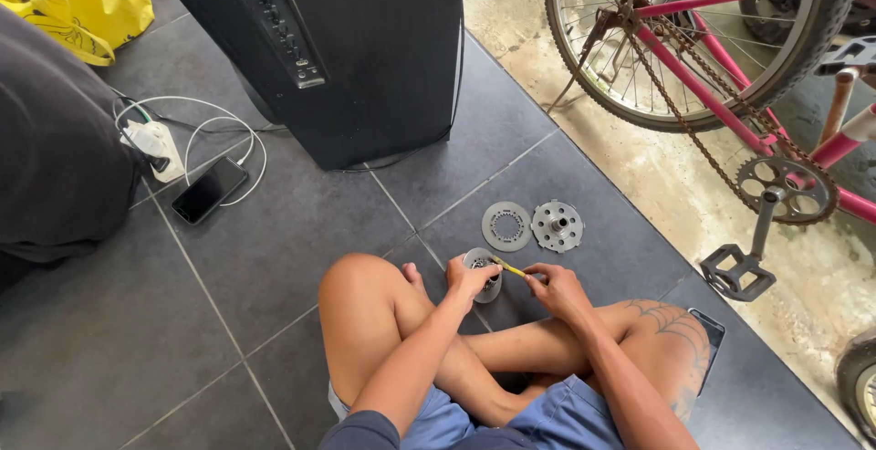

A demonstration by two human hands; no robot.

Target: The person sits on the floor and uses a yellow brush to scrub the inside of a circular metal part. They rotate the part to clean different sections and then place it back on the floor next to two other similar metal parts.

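**Round metal part and yellow tool held low over the floor**

Seated cross-legged on dark grey tiled floor (pixel 301 222). Left hand (pixel 470 277) closed around a round grey metal clutch-like part (pixel 481 272), gripping its near edge and keeping it tilted just above the tiles. Right hand (pixel 552 286) pinched narrow around a thin yellow-handled tool (pixel 509 268), tip touching the top of the round part, just beside the left hand's fingers. Exact point of contact too small to tell.

Just beyond both hands, lying flat on the floor: a flat grey metal ring plate with a toothed inner opening (pixel 506 225), and directly to its right, nearly touching it, a grey metal hub with round holes and a raised centre (pixel 557 225).

Farther beyond the hands, a tall black speaker cabinet (pixel 365 48). Well off to the left of the left hand, a black smartphone (pixel 209 190) face up on the floor, joined by a white cable (pixel 219 126) to a white power strip (pixel 155 144). To the right of the right hand, a pink bicycle (pixel 730 94) with rusty chain, its black pedal (pixel 737 272) close to the floor. A second dark phone (pixel 712 331) near the right knee, partly hidden by it.
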